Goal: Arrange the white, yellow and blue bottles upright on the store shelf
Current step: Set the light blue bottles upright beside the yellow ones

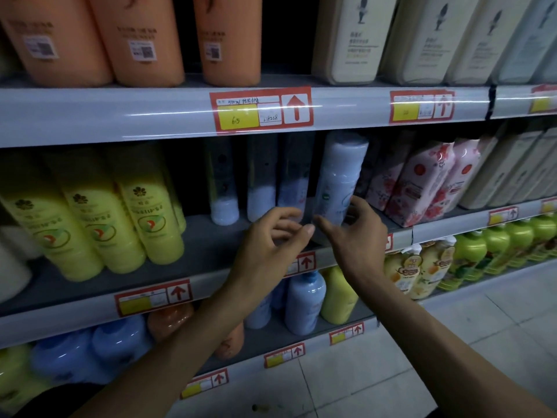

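A pale blue-white bottle (340, 176) stands upright at the front of the middle shelf (196, 245). My right hand (358, 236) grips its lower part, thumb on the left side and fingers on the right. My left hand (271, 239) is just left of it with loosely curled fingers, its fingertips next to the bottle's base and my right thumb; I see nothing held in it. Behind stand three slim white-capped bottles (224, 182). Several yellow bottles (132, 212) stand upright at the left of the same shelf.
Orange bottles (141, 37) and cream bottles (349, 37) fill the top shelf. Pink floral packs (422, 179) stand right of my hands. Blue bottles (304, 303), an orange one and green ones fill the lower shelf. Tiled floor lies at the bottom right.
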The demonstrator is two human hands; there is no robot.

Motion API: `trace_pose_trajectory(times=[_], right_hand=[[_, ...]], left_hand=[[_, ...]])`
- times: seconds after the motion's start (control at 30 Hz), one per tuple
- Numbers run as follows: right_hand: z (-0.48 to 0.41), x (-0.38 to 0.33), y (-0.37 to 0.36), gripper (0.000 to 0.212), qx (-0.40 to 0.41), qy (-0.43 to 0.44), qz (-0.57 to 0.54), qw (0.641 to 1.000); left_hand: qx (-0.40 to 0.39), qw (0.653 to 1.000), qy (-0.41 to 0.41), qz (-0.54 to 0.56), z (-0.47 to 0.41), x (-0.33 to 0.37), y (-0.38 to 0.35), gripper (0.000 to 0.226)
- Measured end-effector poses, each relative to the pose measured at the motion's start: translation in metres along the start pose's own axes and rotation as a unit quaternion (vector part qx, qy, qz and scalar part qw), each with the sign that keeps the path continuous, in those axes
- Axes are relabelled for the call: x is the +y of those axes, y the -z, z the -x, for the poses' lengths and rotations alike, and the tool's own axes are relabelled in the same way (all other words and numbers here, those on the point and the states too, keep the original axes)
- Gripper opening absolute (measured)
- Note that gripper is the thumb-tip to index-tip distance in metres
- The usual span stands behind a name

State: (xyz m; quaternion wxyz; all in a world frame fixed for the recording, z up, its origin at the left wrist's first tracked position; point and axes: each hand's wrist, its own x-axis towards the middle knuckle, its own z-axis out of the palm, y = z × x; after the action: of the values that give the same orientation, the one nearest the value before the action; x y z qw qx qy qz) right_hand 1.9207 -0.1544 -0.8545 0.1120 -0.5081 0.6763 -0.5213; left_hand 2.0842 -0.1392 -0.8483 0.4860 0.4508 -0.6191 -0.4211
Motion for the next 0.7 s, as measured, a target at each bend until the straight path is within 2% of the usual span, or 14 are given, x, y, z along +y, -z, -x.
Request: trace_pose_trajectory(times=[0.1, 0.23, 0.4, 0.6, 0.7], right_hand=[[0.009, 0.0, 0.006, 0.05, -0.012, 0.044, -0.006, 0.999], [0.019, -0.002, 0.009, 0.047, -0.021, 0.141, 0.045, 0.989], [0.028, -0.008, 0.003, 0.052, -0.022, 0.187, 0.056, 0.981], [0.02, -0.011, 0.006, 0.062, -0.002, 0.244, 0.084, 0.966], [0.018, -0.007, 0.01, 0.07, 0.008, 0.274, 0.126, 0.953]], left_hand=[[0.002, 0.999, -0.001, 0.049, 0.005, 0.013, 0.001, 0.048], [0.036, 0.998, -0.011, 0.054, 0.009, 0.017, 0.007, 0.058], [0.08, 0.992, -0.024, 0.095, 0.016, 0.029, 0.023, 0.031], [-0.003, 0.982, 0.057, 0.179, 0.023, 0.033, 0.046, 0.047], [-0.013, 0.987, 0.075, 0.144, 0.024, 0.023, 0.057, 0.052]])
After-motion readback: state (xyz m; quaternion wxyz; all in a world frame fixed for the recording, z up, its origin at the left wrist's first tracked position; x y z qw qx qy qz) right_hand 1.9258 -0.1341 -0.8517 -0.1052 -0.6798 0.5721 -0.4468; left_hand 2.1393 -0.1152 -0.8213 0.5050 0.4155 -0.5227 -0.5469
